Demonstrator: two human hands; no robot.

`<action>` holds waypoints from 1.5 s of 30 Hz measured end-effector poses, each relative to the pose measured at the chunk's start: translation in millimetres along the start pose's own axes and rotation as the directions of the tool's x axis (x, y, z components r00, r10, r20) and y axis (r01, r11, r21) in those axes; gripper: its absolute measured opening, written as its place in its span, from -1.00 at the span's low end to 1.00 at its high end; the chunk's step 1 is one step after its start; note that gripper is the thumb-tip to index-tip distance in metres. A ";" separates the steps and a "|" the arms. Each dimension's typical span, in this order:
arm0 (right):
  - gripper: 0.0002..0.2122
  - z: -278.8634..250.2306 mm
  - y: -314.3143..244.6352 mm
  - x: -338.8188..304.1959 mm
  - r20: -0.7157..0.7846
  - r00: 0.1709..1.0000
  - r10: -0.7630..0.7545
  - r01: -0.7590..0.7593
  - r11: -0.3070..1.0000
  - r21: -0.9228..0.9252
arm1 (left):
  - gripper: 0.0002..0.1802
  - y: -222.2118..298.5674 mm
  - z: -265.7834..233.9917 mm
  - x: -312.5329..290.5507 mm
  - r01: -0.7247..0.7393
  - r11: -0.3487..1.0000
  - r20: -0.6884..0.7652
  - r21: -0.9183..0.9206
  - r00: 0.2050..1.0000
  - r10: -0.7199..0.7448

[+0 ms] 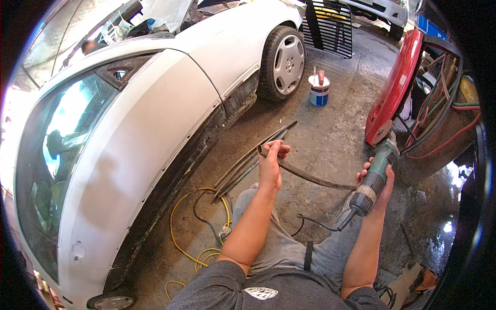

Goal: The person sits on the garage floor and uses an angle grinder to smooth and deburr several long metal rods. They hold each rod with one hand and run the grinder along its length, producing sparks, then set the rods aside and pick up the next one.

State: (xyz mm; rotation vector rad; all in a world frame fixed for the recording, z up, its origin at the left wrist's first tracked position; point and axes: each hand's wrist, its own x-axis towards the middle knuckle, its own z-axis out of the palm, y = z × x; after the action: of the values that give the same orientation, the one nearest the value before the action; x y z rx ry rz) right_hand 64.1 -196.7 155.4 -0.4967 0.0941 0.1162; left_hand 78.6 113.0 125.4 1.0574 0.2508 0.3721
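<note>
My left hand [275, 160] is closed round a dark brown tube-like strip [315, 180], near its open, hollow-looking end. From there the strip curves across to my right hand [376, 182], where its far end is hidden. My right hand grips the body of a green and grey angle grinder [380, 168]. The grinder's disc [382, 132] points away from me, close to the lower edge of a red car panel [395, 88]. Whether the disc touches the panel, I cannot tell. A dark cord [320, 225] trails from the grinder's rear across my legs.
A white car [150, 103] stands along the left. Several long strips [253, 160] lie beside it, near a yellow cable [178, 206] with a plug. A paint can [319, 93] and a black grille [330, 31] are farther off. Loose wires [444, 129] hang at the right.
</note>
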 end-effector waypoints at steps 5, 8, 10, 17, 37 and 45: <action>-0.43 1.0 -0.5 -0.7 0.002 1.000 -0.007 0.007 1.000 -0.018 | -0.78 -0.3 0.4 -0.6 0.006 1.000 -0.005 -0.011 1.000 -0.006; -0.43 0.5 0.1 -0.1 0.004 1.000 -0.008 0.008 1.000 -0.014 | -0.78 -1.3 -0.6 0.0 0.003 1.000 -0.010 -0.008 1.000 -0.003; -0.43 1.7 0.4 -0.6 -0.003 1.000 -0.017 0.017 1.000 -0.024 | -0.78 -1.4 -1.1 0.5 -0.005 1.000 -0.003 -0.005 1.000 0.005; -0.43 0.5 -1.3 -0.5 0.008 1.000 -0.014 0.015 1.000 -0.028 | -0.77 -0.8 -0.4 0.2 -0.015 1.000 0.004 0.017 1.000 0.015; -0.44 0.8 0.0 0.0 -0.004 1.000 -0.005 0.005 0.999 -0.039 | -0.77 -2.3 -0.2 0.6 -0.003 1.000 -0.014 0.003 1.000 0.003; -0.42 4.0 -0.2 -1.6 -0.020 1.000 -0.016 0.015 0.997 -0.070 | -0.77 -1.2 0.7 -0.7 -0.003 1.000 -0.009 -0.002 1.000 0.003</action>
State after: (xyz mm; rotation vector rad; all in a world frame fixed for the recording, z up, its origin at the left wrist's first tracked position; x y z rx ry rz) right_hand 62.8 -195.1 159.2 -0.5681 0.1067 0.0995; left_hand 78.4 111.6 124.8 1.0545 0.2568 0.3794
